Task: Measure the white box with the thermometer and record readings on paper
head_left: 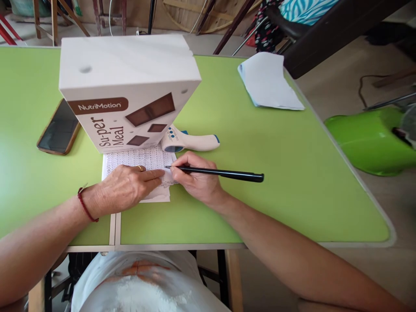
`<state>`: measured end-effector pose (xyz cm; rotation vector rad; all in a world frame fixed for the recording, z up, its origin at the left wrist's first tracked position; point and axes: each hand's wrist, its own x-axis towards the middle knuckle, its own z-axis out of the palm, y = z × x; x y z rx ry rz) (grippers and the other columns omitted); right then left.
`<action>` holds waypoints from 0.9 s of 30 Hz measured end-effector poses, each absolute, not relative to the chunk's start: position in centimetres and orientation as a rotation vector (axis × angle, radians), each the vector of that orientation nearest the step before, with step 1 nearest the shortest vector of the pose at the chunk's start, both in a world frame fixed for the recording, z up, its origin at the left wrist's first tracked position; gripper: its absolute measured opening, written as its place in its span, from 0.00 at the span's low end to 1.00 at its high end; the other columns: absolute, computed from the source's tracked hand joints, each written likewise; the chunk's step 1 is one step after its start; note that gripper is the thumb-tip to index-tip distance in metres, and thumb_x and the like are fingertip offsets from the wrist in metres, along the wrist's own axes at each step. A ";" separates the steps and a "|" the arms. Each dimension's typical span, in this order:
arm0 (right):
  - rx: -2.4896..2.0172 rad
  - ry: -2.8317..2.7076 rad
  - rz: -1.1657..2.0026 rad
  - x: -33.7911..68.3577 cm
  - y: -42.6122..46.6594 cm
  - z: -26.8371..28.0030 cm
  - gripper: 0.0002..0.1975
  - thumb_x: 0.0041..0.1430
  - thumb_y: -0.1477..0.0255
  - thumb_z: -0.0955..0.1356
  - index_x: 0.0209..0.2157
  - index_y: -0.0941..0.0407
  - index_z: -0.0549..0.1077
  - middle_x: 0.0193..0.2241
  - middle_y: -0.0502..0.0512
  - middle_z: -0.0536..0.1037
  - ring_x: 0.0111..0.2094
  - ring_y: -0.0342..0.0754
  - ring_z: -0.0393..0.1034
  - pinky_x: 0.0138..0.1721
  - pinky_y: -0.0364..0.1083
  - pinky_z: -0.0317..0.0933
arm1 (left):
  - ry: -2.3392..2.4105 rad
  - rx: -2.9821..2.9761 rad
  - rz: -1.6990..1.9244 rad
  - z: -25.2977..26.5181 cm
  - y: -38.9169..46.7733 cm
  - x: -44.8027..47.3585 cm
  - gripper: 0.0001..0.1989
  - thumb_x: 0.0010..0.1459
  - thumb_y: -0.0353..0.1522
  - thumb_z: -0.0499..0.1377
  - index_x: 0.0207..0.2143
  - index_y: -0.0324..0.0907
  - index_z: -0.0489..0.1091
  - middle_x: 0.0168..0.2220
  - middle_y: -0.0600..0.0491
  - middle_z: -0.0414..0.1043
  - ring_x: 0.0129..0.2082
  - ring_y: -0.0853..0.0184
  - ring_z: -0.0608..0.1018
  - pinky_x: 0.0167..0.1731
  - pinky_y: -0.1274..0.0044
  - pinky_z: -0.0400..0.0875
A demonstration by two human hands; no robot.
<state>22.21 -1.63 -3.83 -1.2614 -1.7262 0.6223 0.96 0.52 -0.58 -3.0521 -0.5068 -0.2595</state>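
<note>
A sheet of paper [130, 160] covered in small handwriting lies on the green table [260, 208], its lower right edge torn. My left hand [128, 186] rests flat on the sheet, fingers stretched to the right and holding nothing. In my right hand [198, 177] is a slim black pen [238, 175], pinched near its tip, which points left at the paper by my left fingertips. Whether the tip touches the paper I cannot tell. Just beyond the sheet a white NutriMotion box [130, 60] stands upright. A white infrared thermometer [195, 141] lies against its right side.
A phone [60, 128] in a brown case lies left of the box. Folded white paper [268, 82] sits near the table's far right corner. Beyond the right edge is a bright green plastic stool or bin [367, 143]. Wooden stool legs [53, 26] stand behind the table.
</note>
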 end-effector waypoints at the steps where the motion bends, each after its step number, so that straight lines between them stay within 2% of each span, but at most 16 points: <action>1: -1.260 -1.728 0.625 22.2 -1.6 -3.8 0.05 0.50 0.75 0.66 0.23 0.53 0.67 0.17 0.45 0.69 0.18 0.40 0.59 0.19 0.41 0.55 | -0.505 -3.051 -0.262 -0.6 0.5 1.0 0.17 0.59 0.20 0.50 0.46 0.38 0.72 0.54 0.51 0.73 0.29 0.66 0.76 0.22 0.74 0.69; 18: -1.207 -1.755 0.568 22.3 -1.6 -3.8 0.06 0.50 0.77 0.65 0.22 0.54 0.66 0.17 0.44 0.69 0.17 0.38 0.60 0.18 0.39 0.54 | -0.510 -3.048 -0.259 -0.4 0.5 0.9 0.16 0.60 0.20 0.50 0.46 0.38 0.72 0.55 0.54 0.73 0.29 0.66 0.76 0.23 0.74 0.70; 27: -1.230 -1.764 0.541 22.2 -1.5 -3.7 0.06 0.50 0.77 0.65 0.22 0.54 0.65 0.16 0.44 0.68 0.17 0.38 0.59 0.18 0.39 0.53 | -0.488 -3.043 -0.269 -0.6 0.5 0.8 0.16 0.60 0.21 0.49 0.46 0.38 0.71 0.54 0.52 0.73 0.28 0.66 0.75 0.23 0.74 0.71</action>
